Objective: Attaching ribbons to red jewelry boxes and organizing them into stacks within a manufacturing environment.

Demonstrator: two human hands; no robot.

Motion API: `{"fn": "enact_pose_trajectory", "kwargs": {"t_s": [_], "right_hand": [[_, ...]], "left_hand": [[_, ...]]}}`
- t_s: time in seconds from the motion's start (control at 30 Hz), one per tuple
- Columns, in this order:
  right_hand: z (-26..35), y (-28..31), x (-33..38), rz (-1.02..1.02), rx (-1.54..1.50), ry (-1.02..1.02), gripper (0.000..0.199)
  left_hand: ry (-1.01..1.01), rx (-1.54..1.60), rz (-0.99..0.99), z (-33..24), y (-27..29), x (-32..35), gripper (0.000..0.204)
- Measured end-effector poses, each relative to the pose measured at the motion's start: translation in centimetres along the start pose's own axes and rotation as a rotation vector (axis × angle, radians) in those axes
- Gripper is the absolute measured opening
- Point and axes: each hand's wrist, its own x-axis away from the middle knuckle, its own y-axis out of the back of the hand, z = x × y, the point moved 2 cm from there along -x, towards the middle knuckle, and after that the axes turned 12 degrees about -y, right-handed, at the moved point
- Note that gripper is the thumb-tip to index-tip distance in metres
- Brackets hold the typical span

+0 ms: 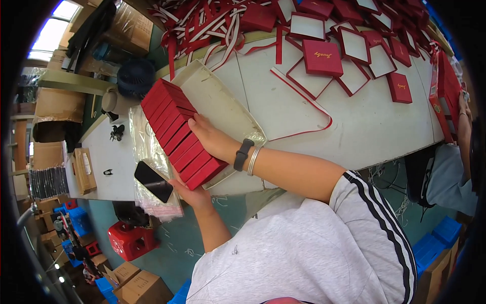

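A long row of several red gift boxes (174,126) stands pressed side by side at the left edge of a shallow off-white tray (217,91). My right hand (212,139) lies against the row's right side, its fingers partly hidden by the boxes. Below, at the near end, my left hand (191,193) supports the last box, with the thumb beside it. Between them my two hands grip the row. A black phone (153,181) lies on clear plastic bags (144,134) just left of my left hand.
Loose red boxes and open lids (324,58) cover the table's far right, beside a heap of red and white ribbons (202,30). One ribbon (304,131) trails across the tabletop. At right, another person's hand (464,107) touches a red package (445,96). A red stool (132,240) stands below.
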Motion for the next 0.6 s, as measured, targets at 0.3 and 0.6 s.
{"fn": "enact_pose_trajectory", "kwargs": {"t_s": [0.3, 0.6], "right_hand": [[1.4, 3.3, 2.5, -0.056, -0.26, 0.066, 0.061], [5.7, 22.5, 10.4, -1.053, 1.008, 0.425, 0.052]], "left_hand": [[-0.338, -0.423, 0.22, -1.1, -0.2, 0.6, 0.127], [-0.969, -0.825, 0.163, -5.2, -0.4, 2.3, 0.111]]}}
